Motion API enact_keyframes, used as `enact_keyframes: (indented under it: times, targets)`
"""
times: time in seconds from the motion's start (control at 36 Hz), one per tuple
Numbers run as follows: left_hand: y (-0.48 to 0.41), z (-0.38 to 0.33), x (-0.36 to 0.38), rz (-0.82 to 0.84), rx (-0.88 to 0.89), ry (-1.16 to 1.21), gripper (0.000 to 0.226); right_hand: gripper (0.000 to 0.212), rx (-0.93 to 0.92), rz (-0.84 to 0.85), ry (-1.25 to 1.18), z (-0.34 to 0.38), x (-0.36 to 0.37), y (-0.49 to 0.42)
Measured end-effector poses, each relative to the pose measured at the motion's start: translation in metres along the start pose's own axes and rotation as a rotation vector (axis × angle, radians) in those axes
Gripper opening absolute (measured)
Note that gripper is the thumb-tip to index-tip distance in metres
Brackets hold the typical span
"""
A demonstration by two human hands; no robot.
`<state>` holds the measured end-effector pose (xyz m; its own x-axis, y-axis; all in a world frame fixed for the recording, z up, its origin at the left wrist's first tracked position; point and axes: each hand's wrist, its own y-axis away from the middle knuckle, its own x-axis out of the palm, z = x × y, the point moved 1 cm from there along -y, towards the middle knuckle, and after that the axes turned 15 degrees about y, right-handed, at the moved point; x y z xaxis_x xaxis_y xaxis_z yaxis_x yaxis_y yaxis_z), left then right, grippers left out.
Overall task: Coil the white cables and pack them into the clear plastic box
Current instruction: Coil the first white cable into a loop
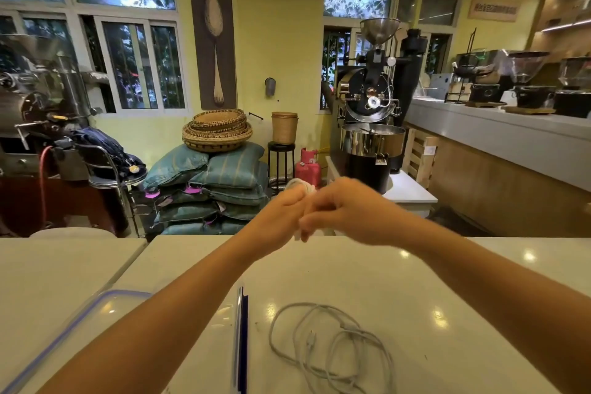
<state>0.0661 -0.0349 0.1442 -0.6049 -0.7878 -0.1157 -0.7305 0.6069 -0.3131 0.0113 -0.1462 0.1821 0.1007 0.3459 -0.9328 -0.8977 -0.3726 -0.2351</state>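
White loops of a coiled cable (300, 185) show just above the knuckles, held up in the air over the far edge of the bench (447, 281). The left hand (281, 213) is wrapped round the bundle to keep the turns from springing apart, and the right hand (347, 208) presses against it with its fingers curled and pinched on the cable. It looks like the tail end is being tucked or wound on, though motion blur hides the fingertips. A short white bit pokes out below the two hands.

Nearer, a second loose cable (329, 339) lies in slack, overlapping loops on the bench, untouched and not yet coiled. To its left sits the clear plastic box (57, 338) with its blue rim, partly under the left forearm and within easy reach for the drop. A dark blue upright edge (243, 339) stands between box and loose cable; whether it belongs to the box or a lid, I cannot tell.
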Motion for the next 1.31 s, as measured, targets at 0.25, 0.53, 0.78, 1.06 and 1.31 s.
enact_keyframes:
  times: [0.25, 0.53, 0.78, 1.06, 1.31]
  targets:
    - [0.008, 0.003, 0.013, 0.16, -0.115, 0.475, 0.044, 0.017, -0.09, -0.078, -0.018, -0.023, -0.031, -0.004]
    - [0.01, 0.003, 0.008, 0.394, -0.216, 0.724, 0.031, 0.018, -0.101, 0.028, -0.137, -0.037, -0.025, -0.003]
    - [0.01, -0.005, -0.003, 0.506, -0.253, 0.74, 0.018, 0.018, 0.006, 0.061, -0.35, -0.035, -0.017, -0.003]
    - [0.011, -0.012, -0.003, 0.145, -0.274, 0.507, 0.033, 0.022, 0.101, 0.039, -0.613, -0.042, -0.007, -0.004]
    - [0.014, -0.012, -0.001, 0.125, -0.25, 0.497, 0.032, 0.024, 0.107, 0.12, -0.744, -0.046, -0.004, -0.003]
